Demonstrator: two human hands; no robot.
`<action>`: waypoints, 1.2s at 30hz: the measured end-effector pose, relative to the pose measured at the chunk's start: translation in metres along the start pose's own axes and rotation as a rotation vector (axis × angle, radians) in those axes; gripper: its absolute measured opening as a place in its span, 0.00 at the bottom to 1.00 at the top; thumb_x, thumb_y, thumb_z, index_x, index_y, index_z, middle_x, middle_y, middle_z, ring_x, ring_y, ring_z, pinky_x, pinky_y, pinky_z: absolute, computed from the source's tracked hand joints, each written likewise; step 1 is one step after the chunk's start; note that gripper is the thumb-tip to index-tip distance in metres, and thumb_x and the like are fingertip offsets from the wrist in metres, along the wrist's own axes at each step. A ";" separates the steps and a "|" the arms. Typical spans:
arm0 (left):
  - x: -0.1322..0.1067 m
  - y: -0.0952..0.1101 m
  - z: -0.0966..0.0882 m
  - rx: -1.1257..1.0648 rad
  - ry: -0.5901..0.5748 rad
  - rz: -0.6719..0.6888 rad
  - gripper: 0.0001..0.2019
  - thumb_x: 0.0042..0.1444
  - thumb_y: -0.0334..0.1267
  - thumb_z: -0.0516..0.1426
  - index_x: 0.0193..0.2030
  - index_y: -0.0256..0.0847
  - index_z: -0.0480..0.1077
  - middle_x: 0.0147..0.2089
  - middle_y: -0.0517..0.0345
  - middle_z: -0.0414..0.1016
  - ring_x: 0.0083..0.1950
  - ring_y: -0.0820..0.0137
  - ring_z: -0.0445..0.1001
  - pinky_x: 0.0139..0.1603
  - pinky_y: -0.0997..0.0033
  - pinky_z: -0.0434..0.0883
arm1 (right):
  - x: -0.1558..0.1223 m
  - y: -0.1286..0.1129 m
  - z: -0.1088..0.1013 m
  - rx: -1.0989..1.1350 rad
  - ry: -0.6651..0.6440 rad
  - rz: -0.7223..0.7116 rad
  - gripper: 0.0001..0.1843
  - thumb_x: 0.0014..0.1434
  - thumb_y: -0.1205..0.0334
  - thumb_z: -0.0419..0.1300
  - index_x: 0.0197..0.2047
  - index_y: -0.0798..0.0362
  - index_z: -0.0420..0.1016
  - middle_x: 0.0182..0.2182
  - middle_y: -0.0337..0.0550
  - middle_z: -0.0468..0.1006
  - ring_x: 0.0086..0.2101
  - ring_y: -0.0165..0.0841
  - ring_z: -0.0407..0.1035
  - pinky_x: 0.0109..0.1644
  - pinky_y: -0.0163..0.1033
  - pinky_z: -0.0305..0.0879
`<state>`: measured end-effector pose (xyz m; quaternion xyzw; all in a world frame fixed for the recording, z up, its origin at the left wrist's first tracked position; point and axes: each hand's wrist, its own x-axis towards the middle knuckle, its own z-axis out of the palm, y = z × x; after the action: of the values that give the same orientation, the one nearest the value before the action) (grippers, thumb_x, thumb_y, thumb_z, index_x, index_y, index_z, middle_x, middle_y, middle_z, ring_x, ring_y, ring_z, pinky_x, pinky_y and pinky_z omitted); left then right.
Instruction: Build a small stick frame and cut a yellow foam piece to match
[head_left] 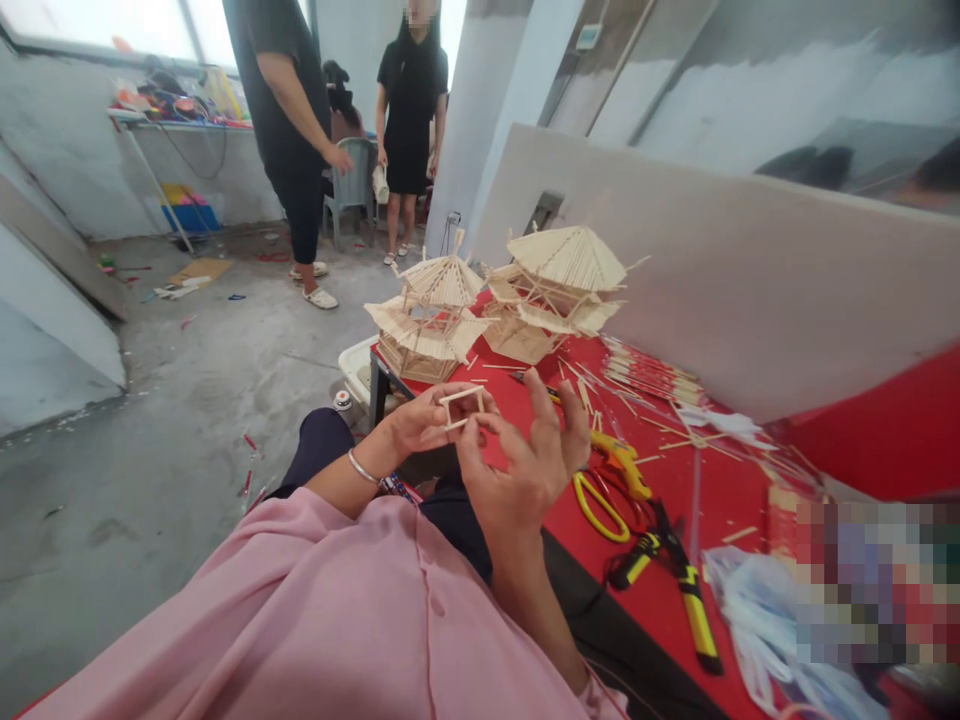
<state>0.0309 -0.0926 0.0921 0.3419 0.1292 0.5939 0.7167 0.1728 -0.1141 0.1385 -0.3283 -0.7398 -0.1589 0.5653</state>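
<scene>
The left hand (420, 422) grips a small square frame (462, 406) of thin pale sticks. The right hand (525, 465) pinches its corner, other fingers splayed, with yellow-handled scissors (600, 497) just beyond.

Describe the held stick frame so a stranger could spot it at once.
Start at the red table with its two stick pagoda models. Just in front of the left model, the left hand pinches a small stick frame, with the right hand at its edge. Unlike the roofed models, it is one bare, open square.

Pale wood stick frame (463, 406); red matt tabletop (675, 480).
</scene>
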 end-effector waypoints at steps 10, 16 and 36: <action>0.003 -0.006 0.005 0.033 -0.043 -0.002 0.33 0.28 0.52 0.76 0.41 0.34 0.79 0.40 0.44 0.80 0.39 0.62 0.79 0.43 0.66 0.74 | -0.008 -0.003 -0.014 0.097 0.037 0.016 0.06 0.56 0.66 0.66 0.33 0.49 0.72 0.22 0.32 0.69 0.28 0.31 0.68 0.43 0.42 0.61; 0.002 -0.007 0.001 0.035 -0.051 -0.001 0.34 0.28 0.51 0.76 0.42 0.36 0.77 0.41 0.45 0.80 0.40 0.59 0.80 0.41 0.63 0.75 | -0.007 0.000 -0.004 0.042 0.002 0.077 0.10 0.56 0.56 0.67 0.39 0.51 0.75 0.32 0.43 0.76 0.34 0.36 0.70 0.41 0.43 0.61; 0.007 -0.021 -0.004 0.050 -0.053 -0.039 0.36 0.28 0.52 0.75 0.45 0.35 0.78 0.45 0.41 0.80 0.43 0.56 0.80 0.43 0.62 0.74 | -0.019 0.012 -0.006 0.074 0.034 0.100 0.16 0.56 0.65 0.68 0.46 0.50 0.70 0.32 0.38 0.80 0.38 0.36 0.74 0.51 0.46 0.66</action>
<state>0.0466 -0.0862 0.0769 0.3728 0.1315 0.5670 0.7227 0.1875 -0.1148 0.1207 -0.3408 -0.7181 -0.1087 0.5969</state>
